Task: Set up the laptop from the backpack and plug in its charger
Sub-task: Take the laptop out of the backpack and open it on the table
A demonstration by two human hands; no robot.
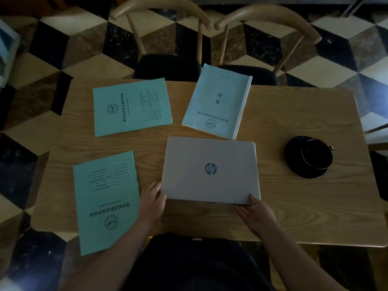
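Note:
A closed silver laptop (pixel 211 171) with a round logo on its lid lies in the middle of the wooden table (pixel 294 206). My left hand (pixel 153 201) grips the laptop's near left corner. My right hand (pixel 255 213) holds the near right corner, thumb on the lid and fingers under the front edge. The front edge looks slightly lifted off the table. No backpack or charger is in view.
Three light-blue booklets lie around the laptop: one at front left (pixel 107 202), one at back left (pixel 131 106), a thicker one (pixel 216 101) behind the laptop. A black cup on a saucer (pixel 308 157) stands to the right. Two wooden chairs (pixel 168 38) face the far edge.

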